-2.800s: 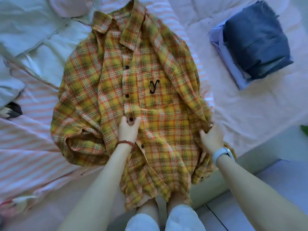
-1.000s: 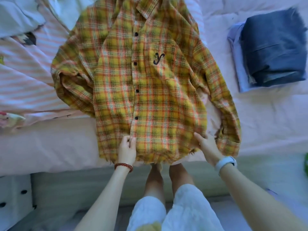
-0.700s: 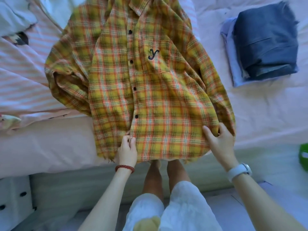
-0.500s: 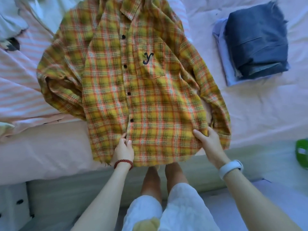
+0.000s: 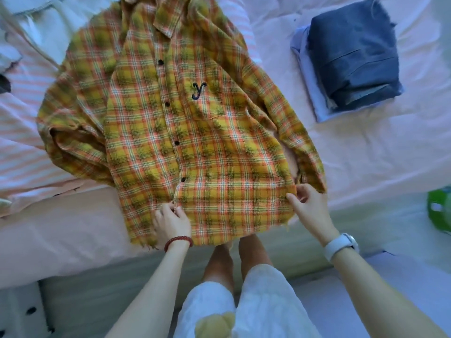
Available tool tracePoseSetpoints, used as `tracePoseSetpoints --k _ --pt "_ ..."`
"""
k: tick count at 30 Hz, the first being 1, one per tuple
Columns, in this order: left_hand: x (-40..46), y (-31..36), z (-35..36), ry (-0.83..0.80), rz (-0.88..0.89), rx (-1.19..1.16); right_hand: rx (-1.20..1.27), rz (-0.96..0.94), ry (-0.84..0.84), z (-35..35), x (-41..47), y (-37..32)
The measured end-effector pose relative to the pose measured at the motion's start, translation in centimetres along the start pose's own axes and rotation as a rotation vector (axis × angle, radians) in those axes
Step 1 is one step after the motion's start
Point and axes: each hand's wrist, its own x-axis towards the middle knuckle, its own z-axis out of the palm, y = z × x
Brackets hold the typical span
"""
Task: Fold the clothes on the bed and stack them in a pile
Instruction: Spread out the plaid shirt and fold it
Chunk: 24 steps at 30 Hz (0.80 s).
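A yellow and orange plaid shirt point(image 5: 195, 147) with a black letter on its chest pocket lies front up on the bed point(image 5: 366, 152), its hem at the near edge. My left hand point(image 5: 170, 223) pinches the button placket near the hem. My right hand point(image 5: 310, 208) pinches the shirt's lower right corner beside the right sleeve. The left sleeve is bunched up at the shirt's left side. A pile of folded clothes point(image 5: 351, 54), dark blue on top of pale blue, sits at the far right of the bed.
Pink striped bedding point(image 5: 22, 132) and white cloth point(image 5: 48, 37) lie to the left of the shirt. A green object point(image 5: 439, 211) shows at the right edge. My legs in white shorts point(image 5: 244, 301) stand against the bed's front.
The shirt has been pulled toward the near edge and smoothed flat. My right hand moved from under the hem to the lower right corner. My left hand stays at the placket.
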Motion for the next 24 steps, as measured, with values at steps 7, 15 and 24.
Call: tracePoseSetpoints --k 7,15,24 --pt "0.9 3.1 -1.8 -0.005 0.177 0.017 -0.153 -0.003 -0.063 0.3 2.2 -0.6" --pt "3.3 16.0 -2.6 -0.024 0.629 -0.009 -0.191 -0.047 0.007 -4.1 11.0 -2.6" --pt "9.8 31.6 -1.5 0.001 1.075 0.589 -0.009 0.105 -0.218 -5.1 16.4 1.3"
